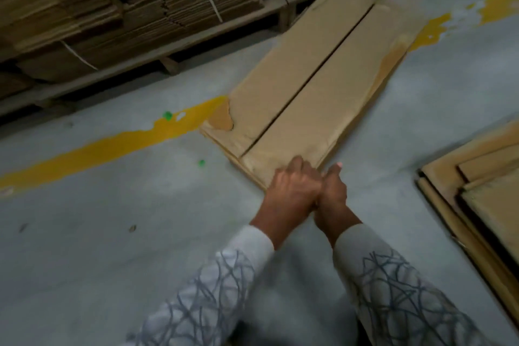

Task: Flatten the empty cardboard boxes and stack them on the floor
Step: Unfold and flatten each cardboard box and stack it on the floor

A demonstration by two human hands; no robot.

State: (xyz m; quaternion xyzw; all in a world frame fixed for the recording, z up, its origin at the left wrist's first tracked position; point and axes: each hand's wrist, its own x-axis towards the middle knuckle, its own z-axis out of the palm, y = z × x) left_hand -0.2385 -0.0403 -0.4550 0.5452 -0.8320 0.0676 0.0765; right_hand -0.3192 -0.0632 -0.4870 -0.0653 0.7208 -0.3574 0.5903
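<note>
Flattened brown cardboard box [309, 84] lies mid-frame on the grey floor [112, 219], across the yellow line [106, 146]. Our left hand [292, 191] and right hand [332, 191], pressed together, pinch its near corner. Risk: torn edges rip further if we drag it; second cardboard stack [483, 205] sits well right.

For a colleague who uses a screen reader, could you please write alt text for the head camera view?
Both hands, left hand and right hand, press together on the near corner of a flattened cardboard box lying on the grey floor across a worn yellow line. More flat cardboard lies at right; bundled cardboard stacks fill the background.
</note>
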